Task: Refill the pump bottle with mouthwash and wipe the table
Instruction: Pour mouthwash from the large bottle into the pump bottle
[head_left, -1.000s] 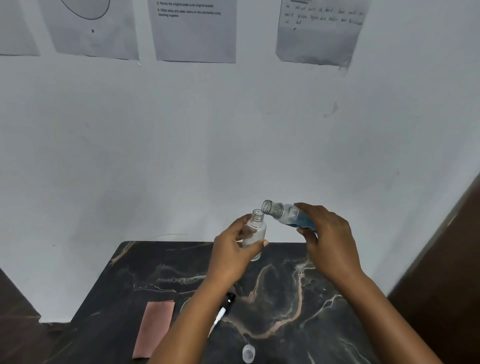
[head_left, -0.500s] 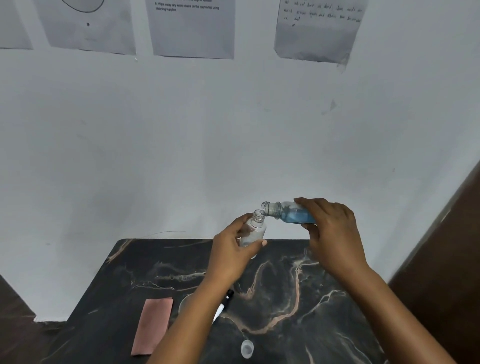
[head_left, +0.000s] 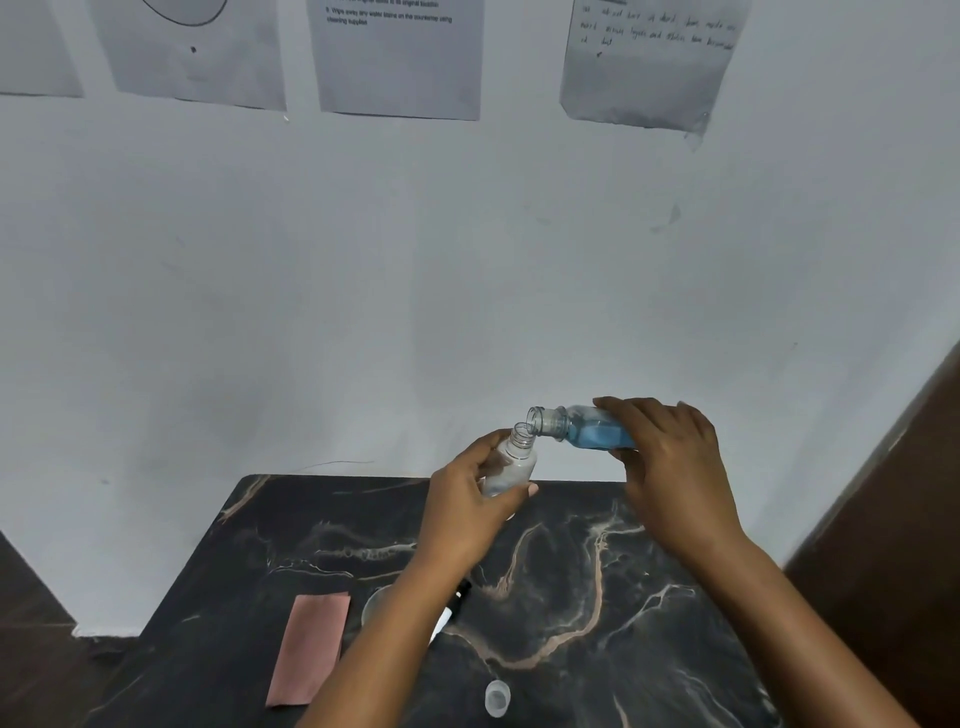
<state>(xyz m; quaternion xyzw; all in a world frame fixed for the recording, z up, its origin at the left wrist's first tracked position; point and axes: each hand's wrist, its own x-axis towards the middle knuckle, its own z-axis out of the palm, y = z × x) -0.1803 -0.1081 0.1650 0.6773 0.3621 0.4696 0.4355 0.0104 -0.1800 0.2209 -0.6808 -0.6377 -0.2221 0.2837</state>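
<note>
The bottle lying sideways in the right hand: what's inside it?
The tilted bottle holds blue liquid, pooled along its lower side; its neck looks clear and its mouth is uncapped. The right hand covers the bottle's base, so how much remains there cannot be seen.

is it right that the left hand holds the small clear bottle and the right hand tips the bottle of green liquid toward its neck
Not quite: the head view shows the liquid is blue, not green. The left hand does hold the small clear bottle, and the right hand tips the mouthwash bottle toward its neck.
</note>
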